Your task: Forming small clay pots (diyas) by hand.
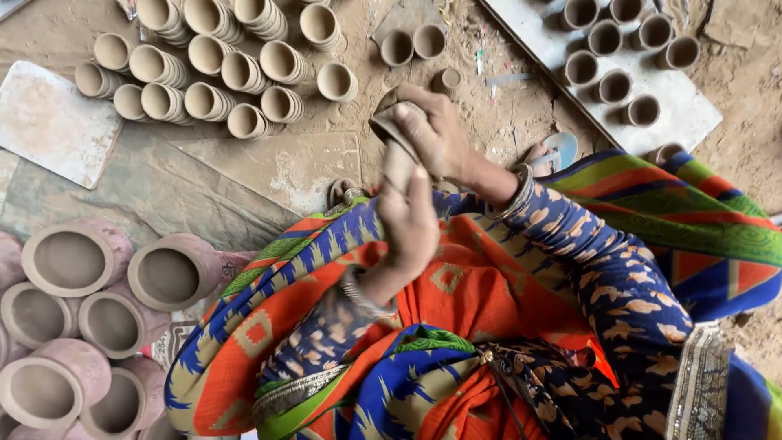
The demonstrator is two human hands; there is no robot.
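Observation:
A small unfired clay cup [393,138] is held between both hands above my lap. My right hand [436,134] comes in from the right in a blue patterned sleeve and closes over the cup's upper, darker rim end. My left hand [407,220] reaches up from below, its fingers wrapped round the cup's paler lower body. Most of the cup is hidden by the fingers. Metal bangles sit on both wrists. A bright orange, blue and green cloth [456,310] covers my lap beneath the hands.
Rows of nested small clay cups [204,65] lie on the dirt floor at top left, with loose cups [411,45] beyond the hands. A white board [692,110] at top right carries several cups. Larger clay pots [77,261] crowd the lower left. A flat slab [49,122] lies left.

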